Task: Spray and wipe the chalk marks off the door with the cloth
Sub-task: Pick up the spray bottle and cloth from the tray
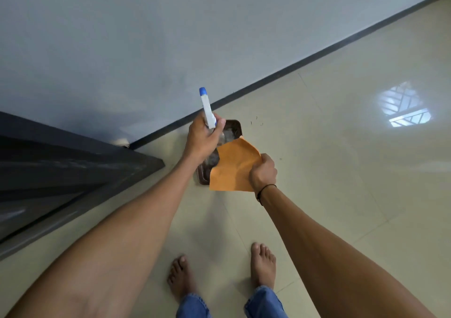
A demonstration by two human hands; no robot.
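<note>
Head view: left hand (pixel 202 139) grips spray bottle (pixel 207 109), nozzle up; right hand (pixel 263 171) pinches cloth (pixel 235 166).

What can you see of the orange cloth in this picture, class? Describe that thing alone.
The cloth is plain orange, thin and flat-looking, with soft creases and one corner pointing up. It hangs spread out in the air, gripped at its right edge by the right hand, whose fingers curl round it. It partly covers the dark brown tray on the floor below; whether they touch is unclear.
</note>
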